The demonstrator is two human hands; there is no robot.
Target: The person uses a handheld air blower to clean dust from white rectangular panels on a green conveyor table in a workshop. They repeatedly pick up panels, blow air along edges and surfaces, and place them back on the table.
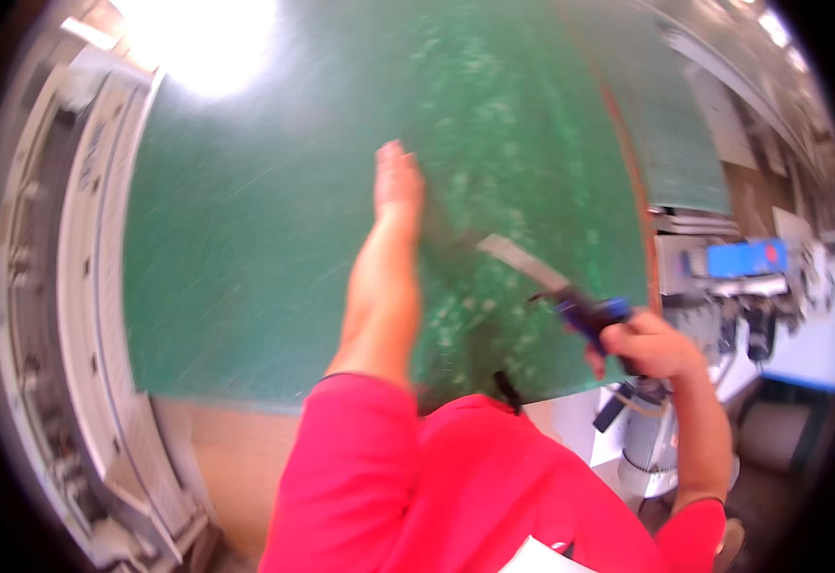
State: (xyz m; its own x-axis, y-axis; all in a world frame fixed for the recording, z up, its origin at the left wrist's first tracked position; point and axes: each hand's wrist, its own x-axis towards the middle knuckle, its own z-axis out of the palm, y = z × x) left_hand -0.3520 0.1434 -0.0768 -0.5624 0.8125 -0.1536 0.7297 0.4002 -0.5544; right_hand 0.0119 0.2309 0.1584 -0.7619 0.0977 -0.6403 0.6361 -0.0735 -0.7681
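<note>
A large green sheet or worktop (255, 239) lies before me, with pale specks and smudges over its right half. My left hand (398, 183) reaches out over its middle, fingers stretched and held together; it seems to lie flat on the green surface and holds nothing. At the right, my right hand (654, 346) is closed round the handle of a dark blue and black hand tool (584, 315). A long, flat, greyish blade-like end (524, 263) points from it toward the left hand. Motion blur hides whether that end touches the surface.
A long white slotted metal frame (93, 267) runs along the left edge. A grey ribbed motor (646, 444) stands by my right forearm. Beyond the green sheet's orange-brown right edge are another green surface (675, 143) and a bench with a blue box (747, 258).
</note>
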